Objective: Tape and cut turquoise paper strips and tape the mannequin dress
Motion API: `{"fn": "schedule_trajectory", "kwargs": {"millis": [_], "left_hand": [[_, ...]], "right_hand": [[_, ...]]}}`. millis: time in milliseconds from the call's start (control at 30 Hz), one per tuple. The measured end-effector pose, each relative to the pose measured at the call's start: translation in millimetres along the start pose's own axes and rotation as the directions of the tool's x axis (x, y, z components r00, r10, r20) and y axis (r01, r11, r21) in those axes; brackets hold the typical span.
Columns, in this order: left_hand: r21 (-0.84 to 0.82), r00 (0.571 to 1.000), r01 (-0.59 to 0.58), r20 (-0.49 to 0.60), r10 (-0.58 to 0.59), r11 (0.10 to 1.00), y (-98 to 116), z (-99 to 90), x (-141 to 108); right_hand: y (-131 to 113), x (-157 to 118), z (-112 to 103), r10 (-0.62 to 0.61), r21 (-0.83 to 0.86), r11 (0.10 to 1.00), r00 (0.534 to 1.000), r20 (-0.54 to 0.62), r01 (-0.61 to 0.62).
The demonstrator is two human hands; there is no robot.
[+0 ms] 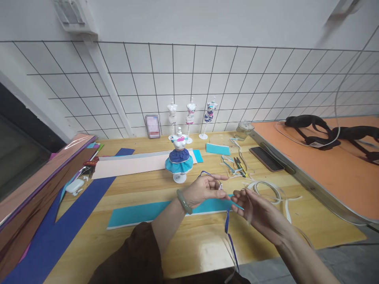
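Note:
My left hand, with a green bangle on its wrist, is closed around a narrow dark-blue strip that loops above the fingers. More of a dark-blue strip hangs below the hands with a pale strip alongside. My right hand is close by, thumb and fingertips pinched, and a thin pale strip hangs from them. Beneath both hands lies a long turquoise strip with a white edge. Just beyond stands a small dress form wearing a dark-blue and turquoise ruffled skirt.
Three more small dress forms stand by the tiled wall. To the right are yellow-handled snips, a coil of pale tape, scraps, a dark phone and a glass jar. Colored sheets and an earphone case lie left.

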State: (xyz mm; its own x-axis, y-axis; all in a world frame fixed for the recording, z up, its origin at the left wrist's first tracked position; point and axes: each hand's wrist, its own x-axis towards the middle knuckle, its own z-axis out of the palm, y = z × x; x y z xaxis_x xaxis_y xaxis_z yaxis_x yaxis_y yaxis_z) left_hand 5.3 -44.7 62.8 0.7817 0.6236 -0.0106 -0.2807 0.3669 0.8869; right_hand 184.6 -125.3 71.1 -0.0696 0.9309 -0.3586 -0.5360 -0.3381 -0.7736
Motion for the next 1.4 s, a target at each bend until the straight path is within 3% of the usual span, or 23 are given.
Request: {"fn": "schedule_trajectory", "kwargs": {"millis": [133, 333, 567, 767, 900, 967, 1033, 1100, 1133, 1200, 1300, 1400], "left_hand": [[0.051, 0.996, 0.062, 0.065, -0.065, 0.997, 3.8, -7.9, -3.6], [0.215, 0.986, 0.152, 0.034, -0.163, 0.965, 2.0, -13.3, -3.9], [0.284, 0.985, 0.156, 0.028, -0.171, 0.946, 1.2, -14.1, -4.2], [0.263, 0.985, 0.147, 0.045, -0.164, 0.953, 8.6, -16.5, -6.4], [0.207, 0.983, 0.171, 0.034, -0.181, 0.963, 14.9, -15.0, -7.1], [0.177, 0.981, 0.189, 0.006, -0.193, 0.966, 17.7, -13.1, -7.8], [0.144, 0.983, 0.184, -0.024, -0.182, 0.972, 19.9, -10.9, -8.4], [0.094, 0.989, 0.140, -0.053, -0.135, 0.986, 21.2, -8.9, -8.5], [0.065, 0.992, 0.108, -0.075, -0.103, 0.992, 21.6, -7.8, -8.3], [0.009, 0.991, 0.042, -0.131, -0.040, 0.999, 22.0, -5.4, -7.7], [-0.071, 0.982, -0.029, -0.188, 0.015, 0.997, 23.3, -0.2, -7.2], [-0.178, 0.978, -0.039, -0.208, 0.001, 0.983, 26.6, 6.2, -7.9]], "right_hand": [[-11.1, 10.8, 4.4, -0.052, -0.014, 0.999, 0.999, 0.006, 0.052], [-28.2, 19.9, 11.6, -0.046, 0.057, 0.997, 0.998, 0.052, 0.043], [-34.8, 24.4, 9.7, -0.046, 0.129, 0.991, 0.999, 0.021, 0.043], [-30.1, 29.5, -7.6, -0.024, 0.157, 0.987, 0.999, -0.024, 0.027], [-26.8, 32.6, -21.7, -0.036, -0.013, 0.999, 0.991, -0.130, 0.034], [-24.4, 30.9, -22.0, -0.209, -0.220, 0.963, 0.947, -0.243, 0.155], [-19.7, 25.4, -16.8, -0.485, -0.466, 0.826, 0.821, -0.301, 0.317], [-11.0, 16.5, -7.4, -0.668, -0.635, 0.660, 0.700, -0.252, 0.401], [-4.6, 11.5, -2.0, -0.694, -0.676, 0.610, 0.691, -0.204, 0.413], [11.8, 3.1, 9.4, -0.630, -0.705, 0.586, 0.772, -0.086, 0.399], [40.6, -0.2, 25.7, -0.426, -0.699, 0.613, 0.899, 0.100, 0.369], [61.7, 5.8, 40.0, -0.331, -0.662, 0.646, 0.921, 0.207, 0.380]]}}
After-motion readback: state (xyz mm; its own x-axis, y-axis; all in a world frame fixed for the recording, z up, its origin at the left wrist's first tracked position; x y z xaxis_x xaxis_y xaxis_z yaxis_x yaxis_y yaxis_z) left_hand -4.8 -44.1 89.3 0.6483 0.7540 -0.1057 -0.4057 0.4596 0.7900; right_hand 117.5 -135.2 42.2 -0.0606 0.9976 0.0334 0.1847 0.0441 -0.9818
